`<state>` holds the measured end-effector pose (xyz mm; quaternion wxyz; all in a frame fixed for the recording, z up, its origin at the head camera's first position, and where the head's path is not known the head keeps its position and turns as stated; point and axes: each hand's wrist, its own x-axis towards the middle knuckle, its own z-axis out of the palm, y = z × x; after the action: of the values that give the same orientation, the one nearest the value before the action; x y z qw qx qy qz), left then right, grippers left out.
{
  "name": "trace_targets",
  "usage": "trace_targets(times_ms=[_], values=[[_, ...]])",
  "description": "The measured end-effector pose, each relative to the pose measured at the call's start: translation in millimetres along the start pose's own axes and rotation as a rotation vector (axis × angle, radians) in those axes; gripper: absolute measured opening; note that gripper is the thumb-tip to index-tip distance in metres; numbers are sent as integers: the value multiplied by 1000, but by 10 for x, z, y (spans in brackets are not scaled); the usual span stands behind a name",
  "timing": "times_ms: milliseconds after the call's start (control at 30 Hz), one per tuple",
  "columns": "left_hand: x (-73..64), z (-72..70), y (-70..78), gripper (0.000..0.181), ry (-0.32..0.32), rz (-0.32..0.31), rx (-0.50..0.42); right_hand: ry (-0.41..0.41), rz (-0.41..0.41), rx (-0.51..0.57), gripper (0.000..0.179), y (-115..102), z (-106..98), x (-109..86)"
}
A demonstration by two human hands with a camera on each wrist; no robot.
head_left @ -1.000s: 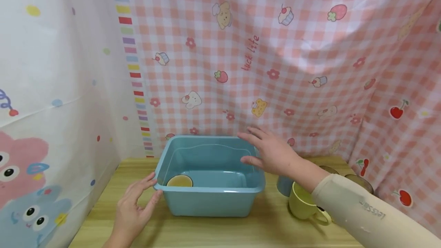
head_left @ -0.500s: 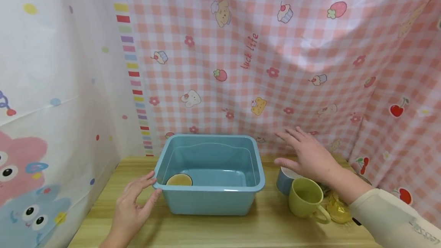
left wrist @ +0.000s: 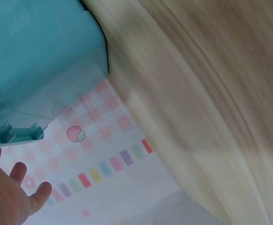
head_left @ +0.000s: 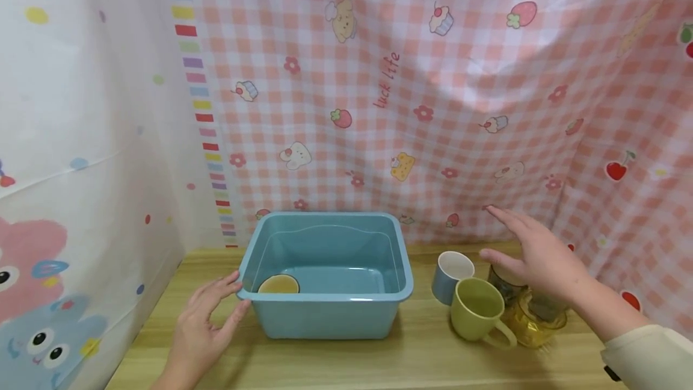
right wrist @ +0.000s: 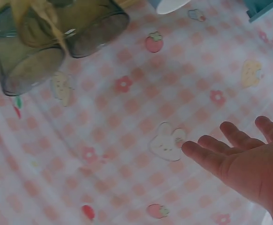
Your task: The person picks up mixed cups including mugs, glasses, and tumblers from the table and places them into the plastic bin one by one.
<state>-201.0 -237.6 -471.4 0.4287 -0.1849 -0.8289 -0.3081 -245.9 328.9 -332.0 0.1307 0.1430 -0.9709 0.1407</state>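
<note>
My left hand (head_left: 201,319), fingers spread, touches the blue tub (head_left: 325,319) at my twelve o'clock, maybe to keep it still, and my right hand (head_left: 547,262), spread too, hovers near the dark glass (head_left: 503,291) at two o'clock.

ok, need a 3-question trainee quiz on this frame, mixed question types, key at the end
1. Multiple choice: in the head view, where in the blue basin is the round tan item?
a) far right corner
b) near left corner
c) dead centre

2. True or false: the right hand holds nothing.

3. Fill in: in the head view, the handle of the green mug points toward the lower ____.

Key:
1. b, near left corner
2. True; its fingers are spread with nothing between them
3. right
</note>
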Motion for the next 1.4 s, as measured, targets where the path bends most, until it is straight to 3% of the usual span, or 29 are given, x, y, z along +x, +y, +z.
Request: trace_targets(times_ms=[367,633,1067,1400], values=[[-4,-44,3,49,-72,-35,39,-34,80,61,93,280,171,-238],[0,-36,-3,48,-67,-23,31,-48,137,56,90,418,308,-397],[-2,-38,-7,48,-68,-16,48,-81,176,90,83,464,406,-554],[-8,-20,-12,52,-19,18,24,-120,205,117,84,478,459,-661]])
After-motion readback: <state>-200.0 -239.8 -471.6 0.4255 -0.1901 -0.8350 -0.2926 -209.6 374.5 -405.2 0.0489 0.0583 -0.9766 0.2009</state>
